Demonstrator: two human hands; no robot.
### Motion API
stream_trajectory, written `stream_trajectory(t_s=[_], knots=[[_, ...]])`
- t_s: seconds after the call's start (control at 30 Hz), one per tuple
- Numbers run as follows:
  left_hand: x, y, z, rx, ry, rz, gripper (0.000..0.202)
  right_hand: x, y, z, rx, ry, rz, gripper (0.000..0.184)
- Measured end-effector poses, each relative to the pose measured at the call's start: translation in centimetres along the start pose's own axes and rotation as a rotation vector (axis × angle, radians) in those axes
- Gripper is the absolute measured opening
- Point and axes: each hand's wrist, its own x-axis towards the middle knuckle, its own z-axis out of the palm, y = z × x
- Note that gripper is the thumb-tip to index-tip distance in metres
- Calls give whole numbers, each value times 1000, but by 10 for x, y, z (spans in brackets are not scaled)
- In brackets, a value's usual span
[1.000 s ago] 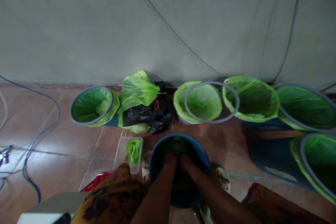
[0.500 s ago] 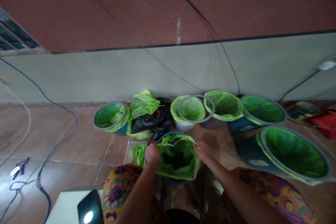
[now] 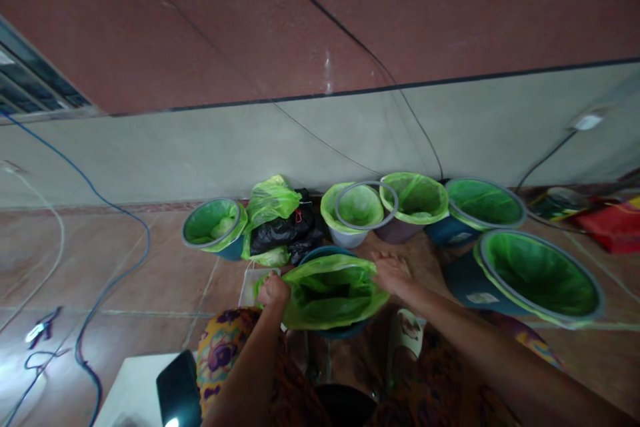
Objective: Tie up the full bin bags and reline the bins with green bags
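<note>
Between my knees stands a blue bin (image 3: 345, 331) with a green plastic bag (image 3: 325, 312) set in its mouth. My left hand (image 3: 274, 291) is closed on the bag's left edge. On the opposite side my right hand (image 3: 393, 273) holds the right edge, its fingers partly extended and the thumb side against the plastic. The bag's mouth is stretched wide between both hands, and its dark inside shows. Part of the bin's blue rim (image 3: 327, 251) is visible behind the bag. The bin's lower part is mostly hidden.
Lined bins stand along the wall, including a large blue one (image 3: 480, 283) at right. Black bags (image 3: 280, 233) and a green bag (image 3: 273, 203) lie behind. A small white container (image 3: 247, 288) is at left. A phone (image 3: 177, 387) rests on a white surface (image 3: 127, 390).
My hands have moved apart, spreading the bag's mouth wider and flatter. My left hand went left, and the fingers of my right hand have straightened somewhat. The view has shifted slightly.
</note>
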Motion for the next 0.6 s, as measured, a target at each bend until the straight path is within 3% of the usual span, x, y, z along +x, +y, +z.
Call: stream_trajectory(t_s=[0.07, 0.17, 0.3, 0.4, 0.5, 0.6], knots=[[-5, 9, -1, -15, 95, -66, 45, 2, -20, -4, -34, 116, -184, 60], [-9, 26, 2, 31, 190, 84, 59, 14, -42, 1, -78, 166, -325, 48], [-4, 48, 18, 79, 202, 387, 72, 35, -46, 22, -129, 125, -286, 37], [5, 57, 31, 99, 169, 554, 62, 46, -36, 32, -125, 96, -274, 35], [16, 56, 36, 143, 109, 555, 43, 54, -22, 31, -39, 108, -239, 30], [28, 49, 29, 189, 24, 492, 37, 63, -6, 21, 131, 100, -97, 27]])
